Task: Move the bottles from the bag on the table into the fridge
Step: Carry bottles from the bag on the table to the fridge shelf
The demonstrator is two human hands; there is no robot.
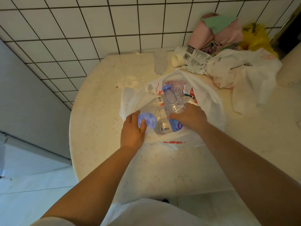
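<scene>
A: Where are the bottles?
B: In the white bag [210, 101], in the middle of the round table [97, 98].
A: What is the right hand [189, 117] doing?
B: Its fingers wrap a clear bottle [172, 101]. The blue cap points to 11 o'clock.
A: And the left hand [132, 132]?
B: It curls around a blue-bottomed bottle [147, 120] at the bag's 8 o'clock side.
A: Anything else?
B: More bags [244, 70] lie at 2 o'clock.

Clear, blue-capped bottles [172, 101] lie jumbled, perhaps four, in white bag [210, 101].
</scene>
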